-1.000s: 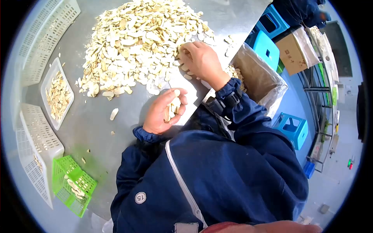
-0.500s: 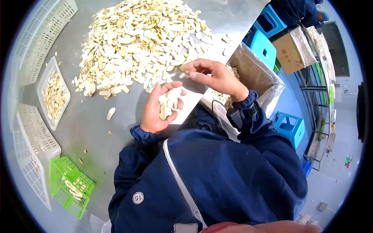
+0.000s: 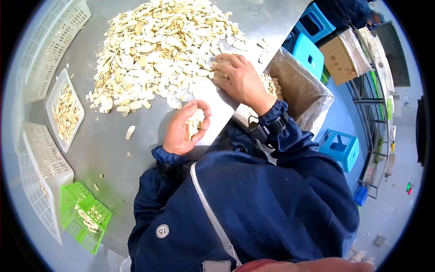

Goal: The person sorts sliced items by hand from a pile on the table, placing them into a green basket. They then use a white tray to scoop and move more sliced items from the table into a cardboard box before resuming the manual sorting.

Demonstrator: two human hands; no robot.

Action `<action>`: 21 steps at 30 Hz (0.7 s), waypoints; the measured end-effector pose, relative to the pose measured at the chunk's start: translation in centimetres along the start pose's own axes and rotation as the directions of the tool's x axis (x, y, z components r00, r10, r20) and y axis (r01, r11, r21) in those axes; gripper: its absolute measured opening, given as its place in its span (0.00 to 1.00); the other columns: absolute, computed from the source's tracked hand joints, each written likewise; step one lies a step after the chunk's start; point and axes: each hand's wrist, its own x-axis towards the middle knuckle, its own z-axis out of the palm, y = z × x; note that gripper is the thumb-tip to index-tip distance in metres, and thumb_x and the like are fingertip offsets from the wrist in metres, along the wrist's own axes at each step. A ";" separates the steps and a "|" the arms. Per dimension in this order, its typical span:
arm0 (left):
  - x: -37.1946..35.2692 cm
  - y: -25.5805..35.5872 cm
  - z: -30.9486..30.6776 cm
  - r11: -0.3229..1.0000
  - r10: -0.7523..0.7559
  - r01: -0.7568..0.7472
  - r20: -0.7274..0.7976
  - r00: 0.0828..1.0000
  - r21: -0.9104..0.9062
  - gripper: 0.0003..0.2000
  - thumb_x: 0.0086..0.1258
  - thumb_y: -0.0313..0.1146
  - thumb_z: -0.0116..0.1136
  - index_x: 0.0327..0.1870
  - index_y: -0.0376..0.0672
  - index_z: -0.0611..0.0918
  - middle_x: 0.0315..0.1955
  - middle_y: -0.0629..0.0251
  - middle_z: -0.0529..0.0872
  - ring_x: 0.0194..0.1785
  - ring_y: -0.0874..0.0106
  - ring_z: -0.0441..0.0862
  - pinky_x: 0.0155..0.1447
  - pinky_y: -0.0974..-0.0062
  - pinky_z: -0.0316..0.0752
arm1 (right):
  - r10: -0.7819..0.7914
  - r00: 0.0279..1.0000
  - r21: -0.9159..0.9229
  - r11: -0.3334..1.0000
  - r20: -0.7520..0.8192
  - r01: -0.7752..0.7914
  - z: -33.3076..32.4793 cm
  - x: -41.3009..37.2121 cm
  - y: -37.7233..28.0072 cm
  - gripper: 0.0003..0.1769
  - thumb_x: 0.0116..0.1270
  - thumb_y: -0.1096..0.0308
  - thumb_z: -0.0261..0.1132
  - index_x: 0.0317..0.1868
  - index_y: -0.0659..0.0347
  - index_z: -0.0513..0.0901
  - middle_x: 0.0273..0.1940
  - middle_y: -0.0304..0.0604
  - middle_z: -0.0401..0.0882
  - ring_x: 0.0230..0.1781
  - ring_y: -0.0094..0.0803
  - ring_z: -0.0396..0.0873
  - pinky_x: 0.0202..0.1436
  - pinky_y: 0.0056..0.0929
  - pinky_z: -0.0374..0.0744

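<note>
A large heap of pale dried slices (image 3: 154, 59) lies on the metal table. My left hand (image 3: 179, 131) is cupped around several of these slices (image 3: 195, 124), palm up, below the near edge of the heap. My right hand (image 3: 244, 81) reaches palm down to the heap's right edge. Its fingers are apart and bent over the slices there; the fingertips touch or nearly touch them. What lies under the fingers is partly hidden.
On the left are a white tray of slices (image 3: 51, 108), white perforated baskets (image 3: 52, 156) and a green basket (image 3: 68, 204). A lined box of slices (image 3: 299, 81) stands beside the table's right edge. Blue stools (image 3: 340, 147), a cardboard box (image 3: 337, 61) and another person (image 3: 346, 11) are beyond.
My right hand has moved up and slightly left, turning palm down over the slices. My left hand's fingers have curled further over its slices, which show less.
</note>
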 end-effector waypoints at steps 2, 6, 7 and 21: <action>0.1 0.0 -0.6 1.000 0.010 -0.010 0.044 0.999 0.005 0.13 0.84 0.38 0.50 0.54 0.37 0.78 0.44 0.61 0.84 0.38 0.76 0.82 0.22 0.84 0.68 | -0.013 1.000 0.068 0.998 0.003 0.013 -0.5 -0.1 0.4 0.17 0.65 0.66 0.74 0.54 0.51 0.90 0.62 0.43 0.84 0.60 0.46 0.82 0.66 0.42 0.80; 0.3 -0.2 -0.9 1.000 0.000 0.000 0.078 0.997 0.000 0.12 0.83 0.37 0.50 0.53 0.39 0.79 0.44 0.61 0.84 0.38 0.76 0.82 0.23 0.83 0.66 | -0.026 1.000 0.066 0.997 -0.012 0.027 -2.4 -1.8 1.1 0.18 0.63 0.74 0.72 0.54 0.51 0.89 0.64 0.45 0.83 0.60 0.48 0.82 0.66 0.43 0.81; 0.3 -0.2 -0.9 1.000 -0.001 0.001 0.071 0.997 -0.004 0.12 0.83 0.37 0.50 0.53 0.38 0.79 0.44 0.61 0.84 0.38 0.76 0.81 0.23 0.83 0.66 | 0.052 0.997 0.091 0.995 -0.055 -0.047 -2.4 -2.5 2.0 0.17 0.66 0.76 0.69 0.55 0.52 0.89 0.64 0.47 0.83 0.60 0.49 0.83 0.65 0.43 0.82; 0.1 -0.1 -0.3 1.000 -0.006 0.006 0.017 1.000 0.002 0.12 0.84 0.36 0.48 0.52 0.37 0.79 0.43 0.60 0.84 0.36 0.76 0.81 0.22 0.83 0.66 | 0.315 0.937 0.170 0.925 0.154 -0.339 -1.8 -2.8 -0.3 0.15 0.71 0.67 0.71 0.57 0.56 0.88 0.47 0.46 0.89 0.44 0.43 0.88 0.51 0.36 0.84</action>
